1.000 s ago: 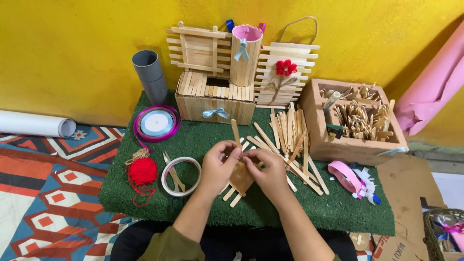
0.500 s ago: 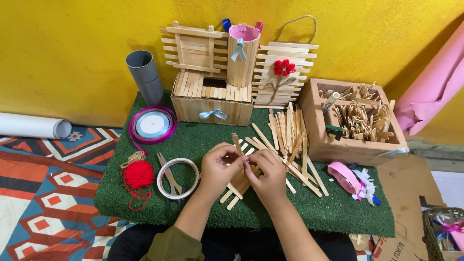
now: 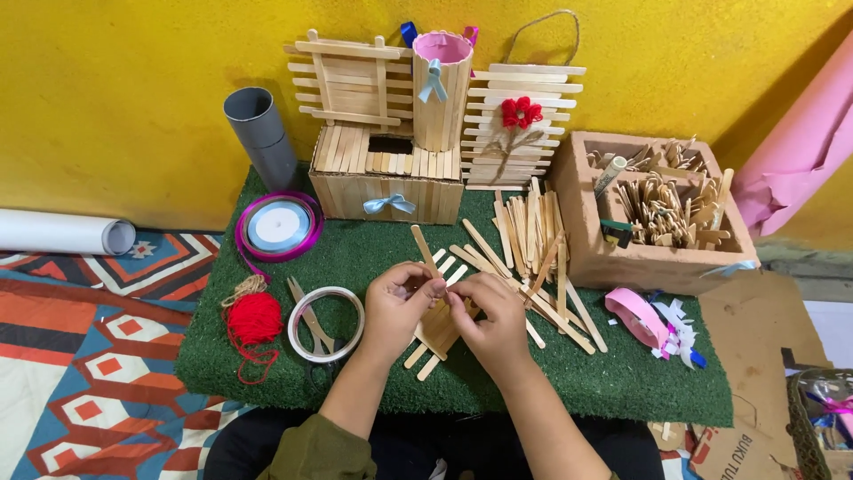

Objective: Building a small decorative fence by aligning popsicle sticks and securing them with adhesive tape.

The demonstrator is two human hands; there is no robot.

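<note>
**Wooden sticks pinched at mid-desk**

Wooden craft sticks [image 3: 437,331] lie fanned under both hands in the middle of the green turf-covered desk [image 3: 373,258]. One single stick [image 3: 421,246] rises from between the fingers toward the back. The left hand [image 3: 398,311] is closed, thumb and fingertips pinching that stick where it meets the fan. The right hand [image 3: 493,322] is curled shut too, its fingertips pressing on the same joint, so the two hands touch.

Just to the right a loose pile of sticks [image 3: 533,240] spreads toward a clay-coloured box [image 3: 622,258] at the right edge. To the left, a tape ring [image 3: 325,324] with scissors [image 3: 306,311] lying across it sits near the left hand, then a ball of red yarn [image 3: 253,318] close to the left edge. Bare turf shows along the front edge and between the hands and the stick-built box [image 3: 391,182] at the back.
</note>
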